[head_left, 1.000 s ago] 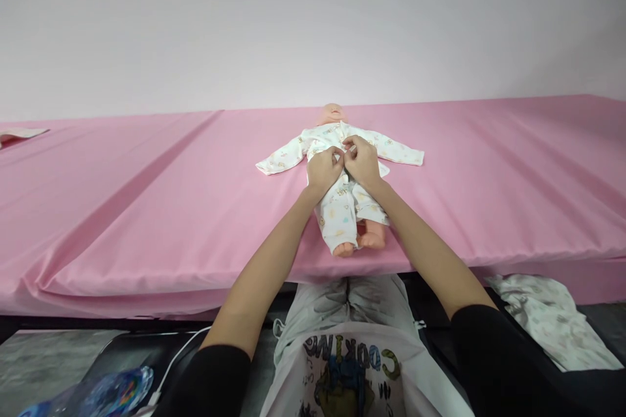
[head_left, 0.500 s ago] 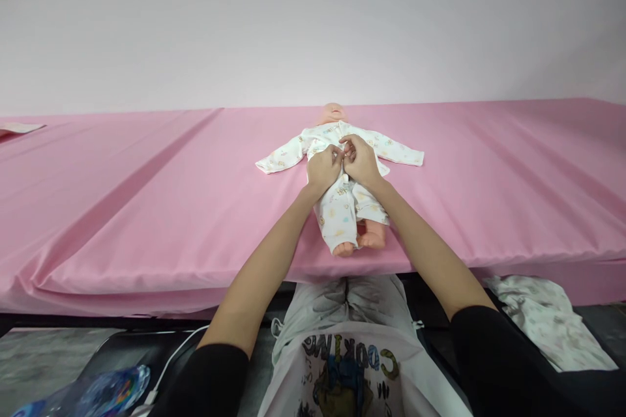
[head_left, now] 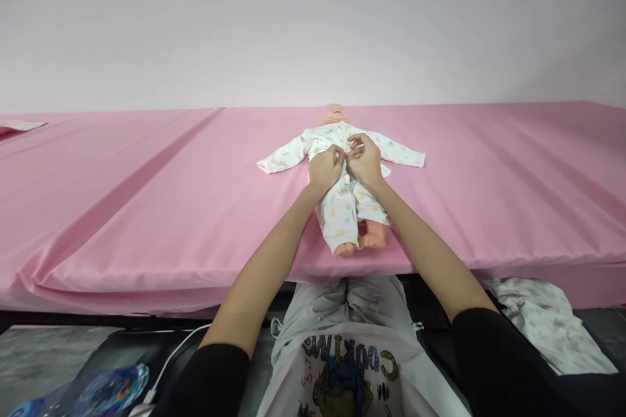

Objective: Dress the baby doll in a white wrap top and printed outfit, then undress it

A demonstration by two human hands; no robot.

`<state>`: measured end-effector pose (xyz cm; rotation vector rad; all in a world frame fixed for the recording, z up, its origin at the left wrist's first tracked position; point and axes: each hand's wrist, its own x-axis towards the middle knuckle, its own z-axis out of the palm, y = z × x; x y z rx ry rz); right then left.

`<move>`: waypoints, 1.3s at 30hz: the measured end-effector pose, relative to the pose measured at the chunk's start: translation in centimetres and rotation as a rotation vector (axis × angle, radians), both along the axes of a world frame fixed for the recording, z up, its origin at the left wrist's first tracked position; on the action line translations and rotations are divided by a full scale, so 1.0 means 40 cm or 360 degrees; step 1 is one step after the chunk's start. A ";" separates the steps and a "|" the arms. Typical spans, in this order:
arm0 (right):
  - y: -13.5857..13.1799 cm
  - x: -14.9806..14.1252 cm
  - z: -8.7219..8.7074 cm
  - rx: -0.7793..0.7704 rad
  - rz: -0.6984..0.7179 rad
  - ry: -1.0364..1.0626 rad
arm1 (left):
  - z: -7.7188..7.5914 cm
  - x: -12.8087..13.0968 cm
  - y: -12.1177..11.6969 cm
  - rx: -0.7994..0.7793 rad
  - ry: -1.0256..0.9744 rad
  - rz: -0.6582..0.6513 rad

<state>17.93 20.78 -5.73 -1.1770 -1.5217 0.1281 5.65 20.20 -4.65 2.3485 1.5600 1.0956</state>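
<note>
A baby doll point(head_left: 335, 113) lies on its back on the pink sheet point(head_left: 161, 208), head toward the wall and feet toward me. It wears a white patterned romper point(head_left: 338, 212) with both sleeves spread out sideways. Over its belly, my left hand point(head_left: 327, 166) pinches the romper's front edge. My right hand point(head_left: 364, 159) is close against it, thumb and finger pinching the same front opening. Whatever fastener lies between the fingertips is hidden. Both bare feet of the doll show at the leg ends, the right-hand leg more exposed.
A crumpled patterned white cloth point(head_left: 552, 326) lies at the lower right, below the table edge. At the lower left are a plastic bottle point(head_left: 98, 391) and a white cable point(head_left: 176, 353) over a black seat. A flat pale item point(head_left: 22, 126) rests at the far left. The wall stands behind.
Both hands stay at the romper's front opening. My right hand's fingers shift slightly, the index lifting a little away from the left hand. The doll has not moved.
</note>
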 end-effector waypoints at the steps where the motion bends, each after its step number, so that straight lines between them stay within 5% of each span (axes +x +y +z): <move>1: -0.003 -0.001 0.002 0.0009 -0.0028 -0.0009 | 0.000 -0.001 -0.001 0.0005 -0.0028 -0.0017; 39: -0.024 -0.008 0.017 0.0113 -0.0006 0.0126 | 0.001 -0.013 -0.003 0.0002 -0.0379 -0.0184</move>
